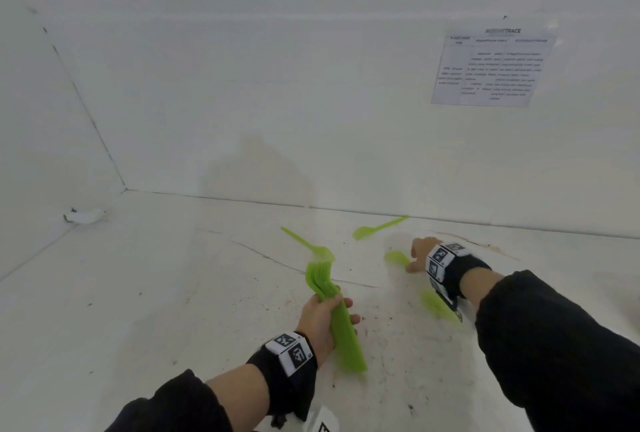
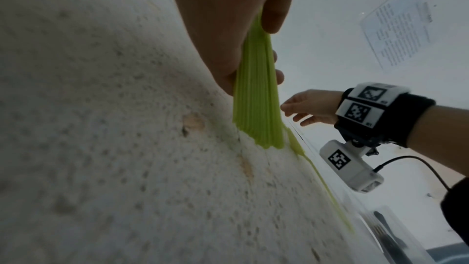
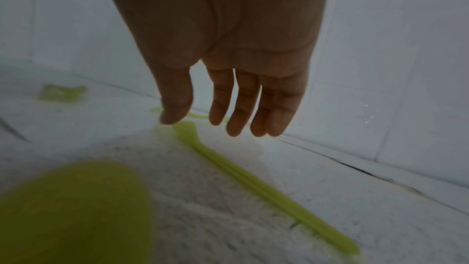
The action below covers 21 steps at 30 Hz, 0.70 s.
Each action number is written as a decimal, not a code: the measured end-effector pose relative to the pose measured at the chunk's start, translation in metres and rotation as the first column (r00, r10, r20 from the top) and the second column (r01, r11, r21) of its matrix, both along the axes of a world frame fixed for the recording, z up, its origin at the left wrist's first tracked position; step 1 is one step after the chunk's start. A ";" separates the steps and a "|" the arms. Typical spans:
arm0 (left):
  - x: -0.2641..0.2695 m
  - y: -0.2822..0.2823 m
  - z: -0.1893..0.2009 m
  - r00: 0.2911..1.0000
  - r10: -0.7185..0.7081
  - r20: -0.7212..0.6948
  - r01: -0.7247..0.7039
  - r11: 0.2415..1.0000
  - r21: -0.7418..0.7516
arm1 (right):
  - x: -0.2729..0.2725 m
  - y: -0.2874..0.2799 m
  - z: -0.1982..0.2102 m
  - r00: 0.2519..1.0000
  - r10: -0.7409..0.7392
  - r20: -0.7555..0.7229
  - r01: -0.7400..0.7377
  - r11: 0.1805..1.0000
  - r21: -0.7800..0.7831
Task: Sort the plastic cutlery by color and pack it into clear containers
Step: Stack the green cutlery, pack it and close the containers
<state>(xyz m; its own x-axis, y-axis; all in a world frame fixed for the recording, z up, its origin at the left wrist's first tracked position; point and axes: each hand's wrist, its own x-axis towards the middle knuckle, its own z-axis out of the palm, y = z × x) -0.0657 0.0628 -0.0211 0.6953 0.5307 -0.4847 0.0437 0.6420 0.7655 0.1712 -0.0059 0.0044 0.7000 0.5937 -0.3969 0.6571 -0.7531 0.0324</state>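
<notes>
My left hand (image 1: pixel 323 313) grips a thick stack of lime-green plastic spoons (image 1: pixel 337 313), handle ends resting on the white surface (image 2: pixel 256 115). One more green spoon (image 1: pixel 306 241) lies just beyond the stack. My right hand (image 1: pixel 420 253) hovers with straight fingers (image 3: pixel 241 103) over a loose green spoon (image 1: pixel 396 257), which runs along the surface below it (image 3: pixel 253 178), and holds nothing. Another green spoon (image 1: pixel 379 227) lies near the back wall. A blurred green spoon bowl (image 1: pixel 438 307) sits under my right wrist (image 3: pixel 73 214).
The scuffed white surface (image 1: pixel 173 293) meets white walls at the back and left. A printed sheet (image 1: pixel 491 67) is taped to the back wall. A clear container holding dark cutlery (image 2: pixel 390 234) shows at the lower right of the left wrist view.
</notes>
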 end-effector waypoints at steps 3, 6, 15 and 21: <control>0.001 0.008 -0.002 1.000 0.022 -0.022 -0.022 1.000 0.015 | 0.008 0.009 -0.010 0.996 0.083 -0.013 -0.084 0.990 -0.117; 0.005 0.018 -0.004 0.998 0.048 -0.036 -0.047 0.999 0.018 | 0.014 0.025 -0.005 0.993 0.117 -0.024 -0.120 0.980 -0.161; 0.014 0.037 -0.009 0.991 0.109 -0.079 -0.108 0.994 0.015 | 0.032 0.091 -0.003 0.967 0.238 0.092 -0.250 0.956 0.151; 0.015 0.041 -0.013 0.989 0.120 -0.088 -0.120 0.993 0.000 | 0.034 0.109 -0.027 0.955 0.276 0.105 -0.282 0.958 0.048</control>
